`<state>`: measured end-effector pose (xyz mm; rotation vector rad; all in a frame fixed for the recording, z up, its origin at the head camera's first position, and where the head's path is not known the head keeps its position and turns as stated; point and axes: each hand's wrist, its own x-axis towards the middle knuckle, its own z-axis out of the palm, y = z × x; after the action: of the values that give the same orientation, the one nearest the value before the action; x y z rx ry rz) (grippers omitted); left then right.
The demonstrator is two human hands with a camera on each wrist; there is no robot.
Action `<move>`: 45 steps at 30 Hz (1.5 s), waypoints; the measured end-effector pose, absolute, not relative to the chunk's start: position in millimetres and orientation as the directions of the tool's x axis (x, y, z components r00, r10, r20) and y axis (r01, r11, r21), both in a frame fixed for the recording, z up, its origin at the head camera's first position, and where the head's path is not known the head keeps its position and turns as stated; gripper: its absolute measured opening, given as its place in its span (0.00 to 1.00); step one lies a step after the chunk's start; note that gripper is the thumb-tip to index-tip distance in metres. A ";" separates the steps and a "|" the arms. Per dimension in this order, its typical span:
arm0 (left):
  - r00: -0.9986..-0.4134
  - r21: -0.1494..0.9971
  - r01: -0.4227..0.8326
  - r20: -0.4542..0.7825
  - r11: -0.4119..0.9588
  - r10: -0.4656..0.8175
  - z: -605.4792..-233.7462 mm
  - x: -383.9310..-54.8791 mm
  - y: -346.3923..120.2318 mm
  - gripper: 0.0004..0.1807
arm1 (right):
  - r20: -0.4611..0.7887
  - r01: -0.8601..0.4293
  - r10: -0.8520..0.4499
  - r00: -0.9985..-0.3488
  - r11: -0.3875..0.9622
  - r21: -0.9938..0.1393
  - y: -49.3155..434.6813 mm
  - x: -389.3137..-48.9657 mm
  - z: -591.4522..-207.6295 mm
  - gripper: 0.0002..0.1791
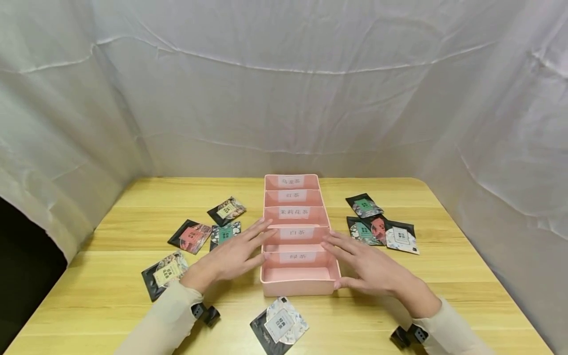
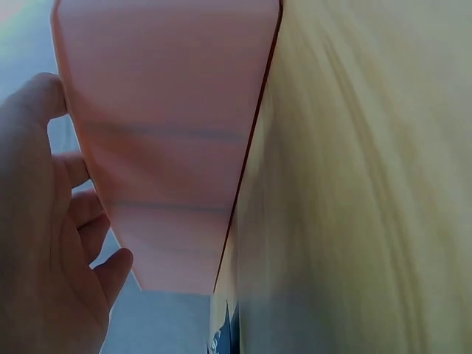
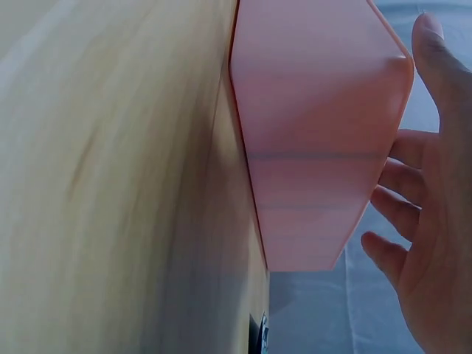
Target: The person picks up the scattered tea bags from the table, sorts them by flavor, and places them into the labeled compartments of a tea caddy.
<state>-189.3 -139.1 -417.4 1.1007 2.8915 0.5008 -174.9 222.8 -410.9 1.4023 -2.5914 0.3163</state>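
A long pink divided box (image 1: 299,288) stands on the table, its compartments one behind another, each with a white paper label in Chinese characters. At its left side my left hand (image 1: 232,254) has its fingers loosely extended, fingertips at the rim. My right hand (image 1: 374,268) is at the opposite side, thumb by the near corner and the other fingers along the rim. Both wrist views show the pink side wall (image 2: 169,74) with relaxed fingers beside its upper edge; neither hand grips it. In front of the box lies a tea sachet with a white label (image 1: 279,325).
Left of the box lie several tea sachets: two yellow-labelled (image 1: 166,273), one red-labelled (image 1: 191,236), and one green-labelled (image 1: 224,234) partly behind my left hand. Several more (image 1: 401,237) overlap on the right. White cloth (image 1: 284,108) hangs around the wooden table (image 1: 443,296).
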 end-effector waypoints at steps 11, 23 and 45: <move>-0.746 0.288 0.661 0.159 0.693 0.646 -419.3 -191.4 -138.7 0.37 | 0.290 -0.835 -0.788 -0.543 0.545 -0.079 226.1 -180.9 -417.2 0.41; -0.700 0.069 0.707 0.218 0.704 0.680 -417.9 -192.0 -135.1 0.39 | 0.310 -0.818 -0.764 -0.566 0.566 -0.099 227.5 -173.9 -413.6 0.43; -0.731 0.109 0.677 0.219 0.728 0.646 -422.4 -188.0 -138.6 0.39 | 0.642 -0.965 -0.737 -0.212 0.263 -0.017 179.3 -144.3 -399.9 0.29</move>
<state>-188.0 -138.6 -422.4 1.1860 3.0736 0.3014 -144.3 179.3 -399.9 1.5341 -2.0216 0.5768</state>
